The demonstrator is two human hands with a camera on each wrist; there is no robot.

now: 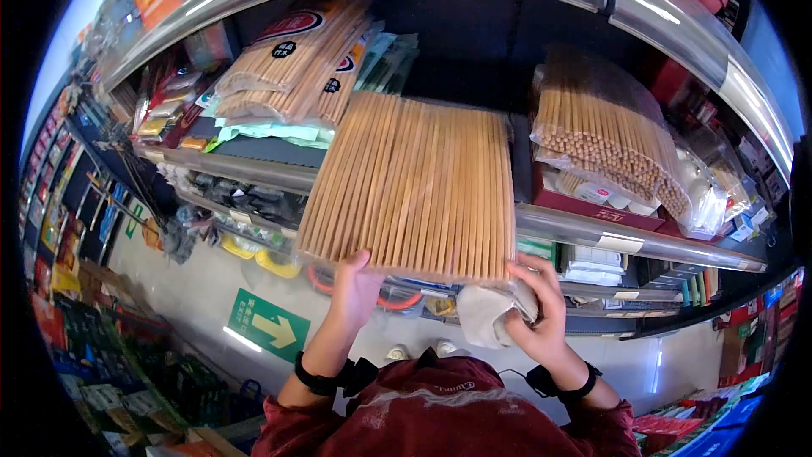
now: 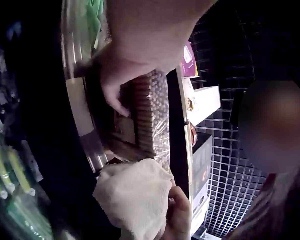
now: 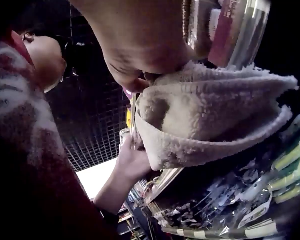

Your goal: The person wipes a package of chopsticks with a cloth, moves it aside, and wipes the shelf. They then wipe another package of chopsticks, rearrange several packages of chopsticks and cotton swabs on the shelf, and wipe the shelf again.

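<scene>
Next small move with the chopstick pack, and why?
Probably ease the chopstick pack forward into the dark shelf gap: its far end faces that opening, and the left hand and right hand, also holding a cloth, support its near edge.

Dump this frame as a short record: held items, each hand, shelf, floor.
held: chopstick pack, clear wrap; pale cloth, bunched
left hand: grips pack's near edge, thumb on top
right hand: holds cloth at pack's near right corner
shelf: behind the held pack
shelf, left: more chopstick packs
shelf, right: another chopstick bundle, wrapped
floor: green sign, white arrow
unclear: whether pack's far end rests on anything
</scene>
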